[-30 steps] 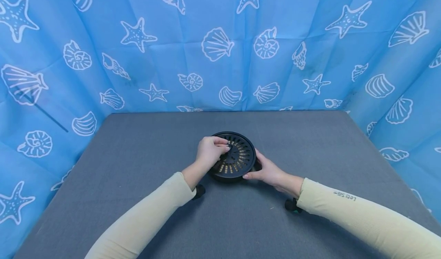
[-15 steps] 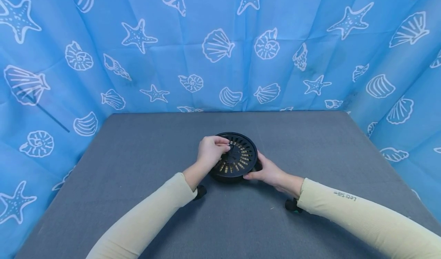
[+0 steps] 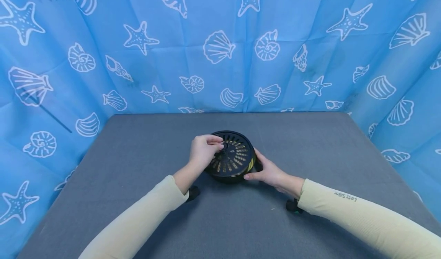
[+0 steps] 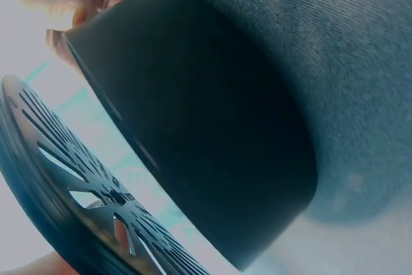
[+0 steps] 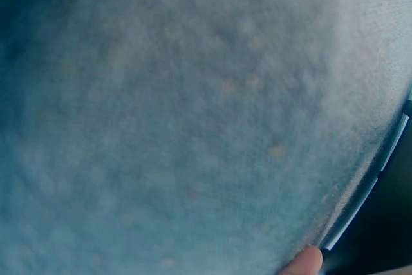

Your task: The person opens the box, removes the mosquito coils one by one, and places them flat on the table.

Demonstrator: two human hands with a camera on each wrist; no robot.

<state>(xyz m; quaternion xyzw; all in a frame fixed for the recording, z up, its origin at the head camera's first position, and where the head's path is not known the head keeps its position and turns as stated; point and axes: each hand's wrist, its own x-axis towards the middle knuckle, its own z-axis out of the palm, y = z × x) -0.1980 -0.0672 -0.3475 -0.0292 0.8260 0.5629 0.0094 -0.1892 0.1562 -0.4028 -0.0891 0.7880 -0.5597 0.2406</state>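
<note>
In the head view, a grey cloth-covered surface (image 3: 138, 148) carries a deep, round, smooth-walled black container (image 3: 229, 179), which stands about midway between the left and right edges, short of the far edge and well away from both far corners. Over its mouth is a flat, round black lid (image 3: 237, 151) pierced with rings of radiating slots. The left hand (image 3: 203, 151) pinches the lid near its middle between thumb and fingers. The right hand (image 3: 270, 172) grips the container's right side, its thumb toward the near side of the wall. A bit of yellow (image 3: 250, 164) shows below the lid's right rim. Pale cream sleeves cover the left arm (image 3: 134, 217) and right arm (image 3: 361, 213). Beyond the surface's far edge hangs a blue curtain (image 3: 293, 6) printed with white shells and starfish.

In the left wrist view, the container's dark wall fills the middle, resting on the surface. The lid, at lower left, stands apart from the container's rim, with a bright gap between them. Fingers of the right hand bend over the rim at upper left.

In the right wrist view, blurred grey cloth fills most of the frame; one fingertip touches the container's dark edge at lower right.
</note>
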